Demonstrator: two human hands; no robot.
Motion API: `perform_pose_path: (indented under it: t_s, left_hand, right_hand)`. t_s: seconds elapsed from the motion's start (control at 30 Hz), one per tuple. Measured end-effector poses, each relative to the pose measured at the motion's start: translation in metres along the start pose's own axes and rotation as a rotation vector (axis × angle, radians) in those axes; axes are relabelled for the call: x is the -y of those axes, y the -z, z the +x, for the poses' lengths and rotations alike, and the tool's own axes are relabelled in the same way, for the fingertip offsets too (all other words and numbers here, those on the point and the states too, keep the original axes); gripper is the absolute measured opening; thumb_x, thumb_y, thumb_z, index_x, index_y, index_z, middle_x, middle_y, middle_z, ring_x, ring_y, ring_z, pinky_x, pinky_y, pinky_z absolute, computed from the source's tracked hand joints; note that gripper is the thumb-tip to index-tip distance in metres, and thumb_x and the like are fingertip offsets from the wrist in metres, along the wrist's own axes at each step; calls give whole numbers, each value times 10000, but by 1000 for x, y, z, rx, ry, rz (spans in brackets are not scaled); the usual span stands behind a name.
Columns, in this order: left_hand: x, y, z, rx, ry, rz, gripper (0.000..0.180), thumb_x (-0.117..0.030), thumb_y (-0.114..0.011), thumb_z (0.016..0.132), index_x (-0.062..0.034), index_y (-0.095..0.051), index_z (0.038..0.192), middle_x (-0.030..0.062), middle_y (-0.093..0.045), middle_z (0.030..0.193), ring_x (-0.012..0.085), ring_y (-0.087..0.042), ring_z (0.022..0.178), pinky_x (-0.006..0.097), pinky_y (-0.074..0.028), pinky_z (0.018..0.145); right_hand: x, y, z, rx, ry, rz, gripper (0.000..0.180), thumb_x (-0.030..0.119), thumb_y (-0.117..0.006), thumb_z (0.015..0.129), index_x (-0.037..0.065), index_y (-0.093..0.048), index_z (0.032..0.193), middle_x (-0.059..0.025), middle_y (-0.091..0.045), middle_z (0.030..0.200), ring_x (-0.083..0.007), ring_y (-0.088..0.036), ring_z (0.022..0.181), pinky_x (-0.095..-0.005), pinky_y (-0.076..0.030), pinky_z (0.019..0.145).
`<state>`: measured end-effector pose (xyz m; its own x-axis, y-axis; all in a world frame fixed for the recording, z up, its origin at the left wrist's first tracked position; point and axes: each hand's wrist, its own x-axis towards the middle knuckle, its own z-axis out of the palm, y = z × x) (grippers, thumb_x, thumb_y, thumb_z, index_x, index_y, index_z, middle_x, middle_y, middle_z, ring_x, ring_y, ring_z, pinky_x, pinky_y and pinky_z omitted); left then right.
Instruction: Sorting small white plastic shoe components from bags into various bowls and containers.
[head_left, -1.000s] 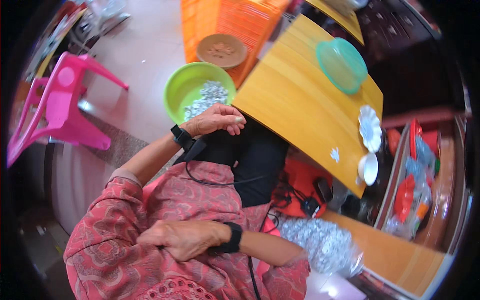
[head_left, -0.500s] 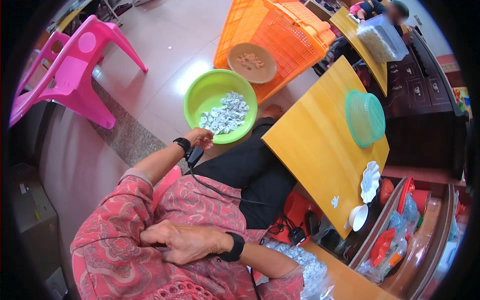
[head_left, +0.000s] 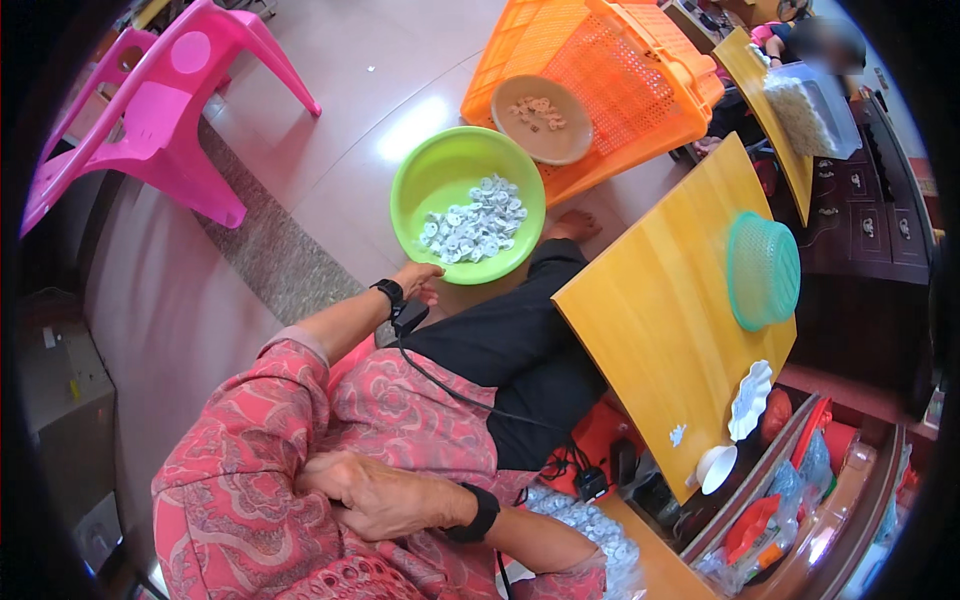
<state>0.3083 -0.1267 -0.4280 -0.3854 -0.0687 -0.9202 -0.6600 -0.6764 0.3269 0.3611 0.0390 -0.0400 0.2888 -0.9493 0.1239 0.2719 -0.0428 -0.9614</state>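
Note:
A light green basin (head_left: 420, 190) stands in front of me, with a pile of small white-grey plastic pieces (head_left: 475, 225) in it. At the basin's near rim is my left hand (head_left: 418, 280), its thumb against the edge and its fingers curled below, closed on the rim as far as I can see. A black strap and a small black device sit on that wrist. My right hand (head_left: 380, 492) reaches across my body, fingers closed on the patterned pink sleeve (head_left: 240, 430) of my left arm. Its fingertips are hidden in the cloth.
Behind the basin, a brown bowl (head_left: 572, 140) of orange pieces leans by an orange crate (head_left: 640, 70). A yellow board (head_left: 650, 290) to the right bears a green basket (head_left: 765, 270), a scalloped white dish (head_left: 750, 400) and a white cup (head_left: 714, 468). A pink chair (head_left: 160, 130) stands left.
The whole view has shifted, moving most things rightward in it. My left hand has come closer onto the basin's rim. My right hand stays on the sleeve.

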Motion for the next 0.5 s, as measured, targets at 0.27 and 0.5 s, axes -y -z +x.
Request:
perform_pose_path:
  t_s: [0.27,0.5]
  left_hand:
    - [-2,-5,9,-154,-186,-283,392,-269,-727,880,-83,-589,1197,63,-638,1033,208,-632,866,331,-585,683]
    - [1,-10,8,-128,-215,-511,381,-191,-747,870,-45,-592,1186,84,-671,1062,219,-669,849,381,-577,744]
  right_hand:
    - [2,20,-5,88,30,227,393,-94,-496,714,-78,-572,1100,-240,-625,1067,-439,-605,995,-452,-486,855]
    - [14,41,-31,174,-24,105,416,-107,-493,691,-77,-571,1099,-231,-598,1017,-450,-573,989,-469,-471,835]
